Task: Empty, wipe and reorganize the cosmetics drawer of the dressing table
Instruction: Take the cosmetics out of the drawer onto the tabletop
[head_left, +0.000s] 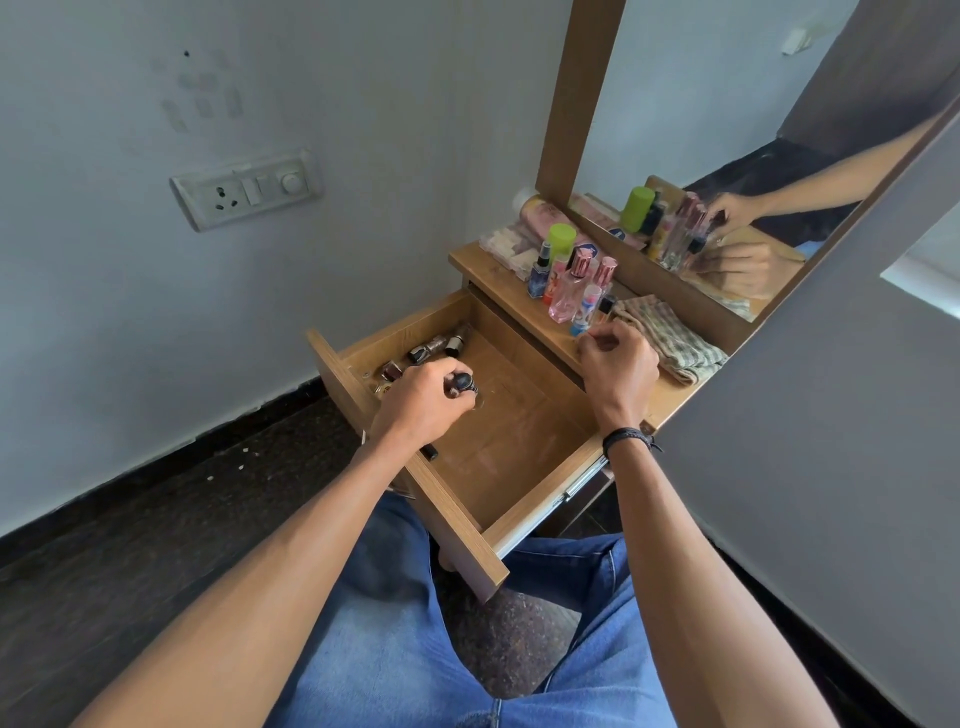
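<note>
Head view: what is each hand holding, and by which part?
The left hand grips a small dark bottle round its body, cap end sticking out. The right hand is curled beside the table-top bottles; whether it holds anything cannot be told.

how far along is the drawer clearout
Partway through emptying. Done: several bottles already stand on the tabletop, and most of the drawer floor is bare. In hand: the left hand grips a dark-capped bottle. Left: a few small bottles in the drawer's corner, then wiping with the cloth and reorganizing.
</note>
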